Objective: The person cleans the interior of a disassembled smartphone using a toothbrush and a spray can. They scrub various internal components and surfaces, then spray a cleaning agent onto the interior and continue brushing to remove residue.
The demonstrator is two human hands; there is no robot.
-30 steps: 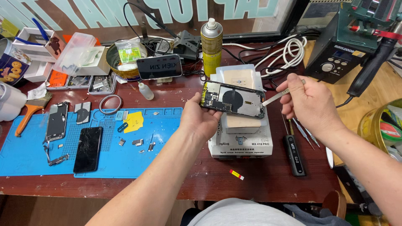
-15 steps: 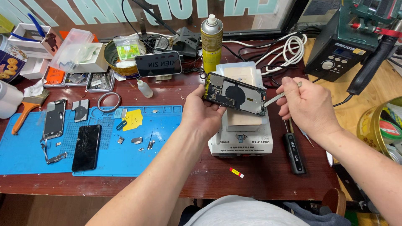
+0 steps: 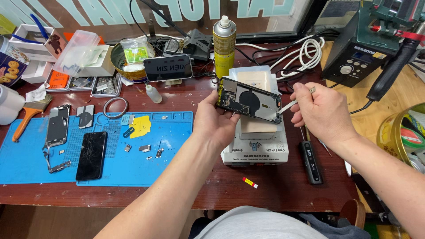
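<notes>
My left hand holds an opened phone body by its lower edge, tilted up over a white heating station. The phone's inside shows a dark round coil and small boards. My right hand grips metal tweezers, whose tips touch the phone's right end. Both hands hover above the red-brown wooden table.
A blue work mat at left carries a cracked black screen, a phone frame and small parts. A spray can, a dark phone on a stand, parts trays, white cables and a soldering station line the back. A black screwdriver lies at right.
Both hands have lifted the phone body a little and tilted it more toward me. The tweezers stay at its right end.
</notes>
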